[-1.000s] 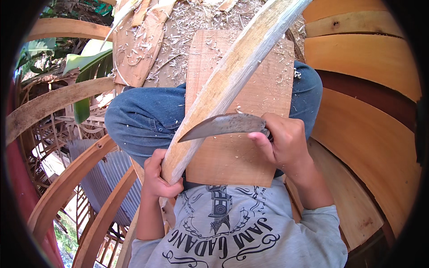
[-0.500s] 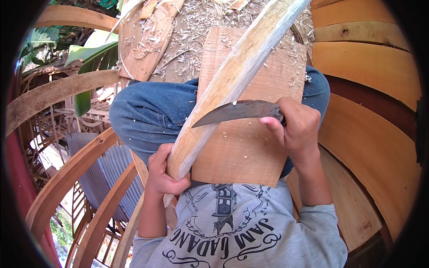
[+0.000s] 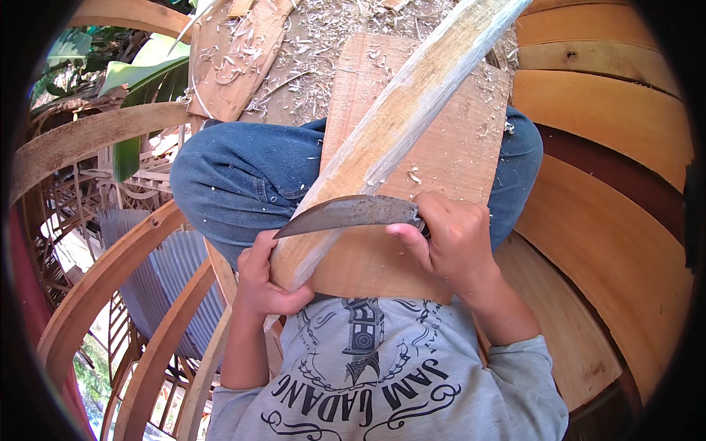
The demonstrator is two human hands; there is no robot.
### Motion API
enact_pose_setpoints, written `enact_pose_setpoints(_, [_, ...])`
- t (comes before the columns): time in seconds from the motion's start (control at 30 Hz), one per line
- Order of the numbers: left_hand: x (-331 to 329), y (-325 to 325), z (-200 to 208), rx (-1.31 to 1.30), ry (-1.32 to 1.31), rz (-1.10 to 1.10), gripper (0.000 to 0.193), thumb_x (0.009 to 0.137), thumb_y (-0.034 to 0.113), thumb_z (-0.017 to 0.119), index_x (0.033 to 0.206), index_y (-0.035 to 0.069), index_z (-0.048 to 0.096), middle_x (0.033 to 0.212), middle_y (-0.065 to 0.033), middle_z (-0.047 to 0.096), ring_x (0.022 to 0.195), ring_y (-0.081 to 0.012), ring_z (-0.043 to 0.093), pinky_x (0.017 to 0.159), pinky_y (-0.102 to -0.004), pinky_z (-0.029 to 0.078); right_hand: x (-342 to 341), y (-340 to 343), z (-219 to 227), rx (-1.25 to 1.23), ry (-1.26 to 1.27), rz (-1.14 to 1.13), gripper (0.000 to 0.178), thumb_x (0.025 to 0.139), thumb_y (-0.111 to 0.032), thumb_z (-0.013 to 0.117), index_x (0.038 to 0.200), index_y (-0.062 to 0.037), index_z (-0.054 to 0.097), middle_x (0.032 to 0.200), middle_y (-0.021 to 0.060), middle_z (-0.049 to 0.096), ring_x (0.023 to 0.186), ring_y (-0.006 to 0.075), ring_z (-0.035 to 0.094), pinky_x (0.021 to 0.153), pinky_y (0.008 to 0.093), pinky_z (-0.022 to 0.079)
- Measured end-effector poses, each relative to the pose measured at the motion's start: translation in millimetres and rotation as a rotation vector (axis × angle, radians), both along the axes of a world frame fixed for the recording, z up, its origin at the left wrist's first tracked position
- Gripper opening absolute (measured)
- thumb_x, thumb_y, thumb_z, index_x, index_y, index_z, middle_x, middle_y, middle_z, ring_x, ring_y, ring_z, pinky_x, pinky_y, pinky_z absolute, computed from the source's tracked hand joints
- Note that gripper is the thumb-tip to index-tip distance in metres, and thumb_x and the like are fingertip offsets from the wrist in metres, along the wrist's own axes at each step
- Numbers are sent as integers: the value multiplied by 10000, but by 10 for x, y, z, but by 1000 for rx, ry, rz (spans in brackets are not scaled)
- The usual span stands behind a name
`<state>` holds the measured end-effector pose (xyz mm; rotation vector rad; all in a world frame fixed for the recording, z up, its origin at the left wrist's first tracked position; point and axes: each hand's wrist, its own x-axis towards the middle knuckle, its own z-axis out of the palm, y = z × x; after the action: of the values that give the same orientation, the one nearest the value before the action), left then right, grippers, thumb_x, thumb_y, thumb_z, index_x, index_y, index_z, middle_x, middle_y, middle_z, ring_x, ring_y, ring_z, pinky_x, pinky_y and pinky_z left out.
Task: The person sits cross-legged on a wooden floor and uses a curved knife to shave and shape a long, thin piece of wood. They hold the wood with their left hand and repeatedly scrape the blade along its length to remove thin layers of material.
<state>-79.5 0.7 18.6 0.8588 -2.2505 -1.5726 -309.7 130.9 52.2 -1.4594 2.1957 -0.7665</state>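
A long pale wooden pole (image 3: 390,125), its upper face shaved to yellow wood, slants across my lap from near left to far right. My left hand (image 3: 266,283) is closed round its near end. In my right hand (image 3: 457,239) is a knife (image 3: 349,214) with a dark curved blade; its handle is mostly hidden in my fist. The blade lies across the pole a short way beyond my left hand, its tip close to the left fingers. Under the pole a flat wooden board (image 3: 434,176) rests on my crossed legs.
Curled wood shavings (image 3: 309,73) litter the ground ahead, beside a wooden plank (image 3: 232,62). Curved wooden planks (image 3: 596,110) form a wall on my right. On the left are curved timber ribs (image 3: 110,275), a corrugated sheet (image 3: 165,272) and a green leaf (image 3: 151,77).
My right hand has drawn the knife toward me and to the left along the pole, nearer my left hand. The left hand still grips the pole's end, with the pole shifted slightly.
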Motion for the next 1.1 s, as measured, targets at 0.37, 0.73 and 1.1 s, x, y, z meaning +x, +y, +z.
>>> enact_pose_setpoints(0.37, [41, -6, -3, 25, -39, -23, 521, 512, 134, 702, 1000, 25, 556, 779, -75, 648, 652, -145, 648, 619, -238, 485, -594, 268, 26, -97, 4, -466, 321, 932, -260, 580, 773, 19, 581, 535, 105, 446, 435, 160, 424, 437, 290, 344])
enact_pose_setpoints(0.73, [42, -14, -67, -27, -29, 56, 529, 515, 136, 702, 1005, 8, 551, 767, -66, 636, 645, -133, 632, 619, -227, 479, -215, 109, -145, 25, 165, -131, 384, 839, -368, 671, 711, -26, 550, 554, 115, 482, 454, 251, 492, 441, 318, 381])
enact_pose_setpoints(1.1, [44, 13, -13, 28, -56, 13, 538, 536, 70, 663, 1042, -15, 500, 892, -54, 578, 778, -93, 531, 721, -223, 427, -139, 44, -77, 30, 30, -58, 408, 861, -355, 658, 687, -14, 517, 534, 111, 457, 440, 266, 425, 438, 319, 367])
